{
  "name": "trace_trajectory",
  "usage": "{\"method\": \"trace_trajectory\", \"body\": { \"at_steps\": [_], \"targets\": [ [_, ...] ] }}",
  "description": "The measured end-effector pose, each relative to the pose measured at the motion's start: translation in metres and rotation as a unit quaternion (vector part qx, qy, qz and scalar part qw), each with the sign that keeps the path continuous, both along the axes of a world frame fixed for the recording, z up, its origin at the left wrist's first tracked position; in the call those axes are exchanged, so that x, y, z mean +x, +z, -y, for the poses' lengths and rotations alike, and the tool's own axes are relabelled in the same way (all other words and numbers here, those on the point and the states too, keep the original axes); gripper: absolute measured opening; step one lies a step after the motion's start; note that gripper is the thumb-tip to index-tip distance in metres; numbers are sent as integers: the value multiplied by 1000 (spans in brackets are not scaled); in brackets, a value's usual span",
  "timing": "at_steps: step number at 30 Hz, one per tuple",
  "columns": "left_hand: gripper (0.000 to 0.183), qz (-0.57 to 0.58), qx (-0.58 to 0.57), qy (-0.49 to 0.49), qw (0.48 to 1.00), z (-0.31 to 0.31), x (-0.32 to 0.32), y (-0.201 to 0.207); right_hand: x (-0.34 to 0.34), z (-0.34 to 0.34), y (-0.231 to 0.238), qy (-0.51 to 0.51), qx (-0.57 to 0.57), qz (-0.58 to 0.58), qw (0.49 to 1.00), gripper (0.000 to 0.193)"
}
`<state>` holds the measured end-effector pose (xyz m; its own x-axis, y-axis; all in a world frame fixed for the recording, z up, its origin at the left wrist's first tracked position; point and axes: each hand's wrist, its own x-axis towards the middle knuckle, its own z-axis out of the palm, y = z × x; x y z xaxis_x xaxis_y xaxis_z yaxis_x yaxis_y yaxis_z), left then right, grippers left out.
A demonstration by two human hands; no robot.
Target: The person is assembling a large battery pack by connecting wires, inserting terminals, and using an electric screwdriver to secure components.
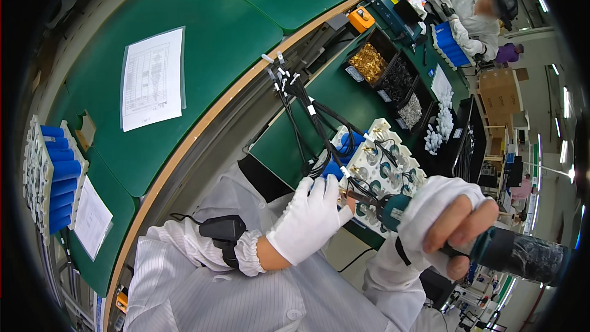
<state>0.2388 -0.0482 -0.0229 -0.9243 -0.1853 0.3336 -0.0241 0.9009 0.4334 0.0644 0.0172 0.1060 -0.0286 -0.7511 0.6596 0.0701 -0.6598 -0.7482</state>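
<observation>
My right hand [445,224], in a white glove with bare fingertips, is wrapped round a dark green and black power screwdriver [522,257]. The tool's shaft points left toward my left hand [310,218]. That gloved hand has its fingers bent and drawn together at the near edge of a battery pack [381,163], close to the screwdriver's tip. Whatever lies between these fingers is too small to name. The pack has blue cells under a white plastic holder with round metal contacts. A bundle of black cables [313,117] with white tags runs across it.
Beyond the pack stand black bins of brass-coloured parts [369,61], black parts [399,80] and silver parts [410,112]. White connectors [439,126] lie beside them. Another battery pack [55,175] and a printed sheet [152,80] rest on the left green table. A co-worker [470,12] handles blue cells at far right.
</observation>
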Motion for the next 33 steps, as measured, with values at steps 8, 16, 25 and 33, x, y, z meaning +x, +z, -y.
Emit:
{"method": "trace_trajectory", "body": {
  "at_steps": [8,16,25,33],
  "targets": [
    [29,-5,12,7,1000,-2,0,-4,4,1,-11,-4,51,-15,999,33],
    [34,27,33,-2,999,3,-1,-1,-3,1,3,-4,18,-41,999,37],
    [30,-25,326,-178,928,153,-99,69,30,-315,23,-700,245,-53,668,50],
    [29,107,-107,-156,976,122,-325,12,38,-482,-119,-660,646,-95,371,28]
  ]
}}
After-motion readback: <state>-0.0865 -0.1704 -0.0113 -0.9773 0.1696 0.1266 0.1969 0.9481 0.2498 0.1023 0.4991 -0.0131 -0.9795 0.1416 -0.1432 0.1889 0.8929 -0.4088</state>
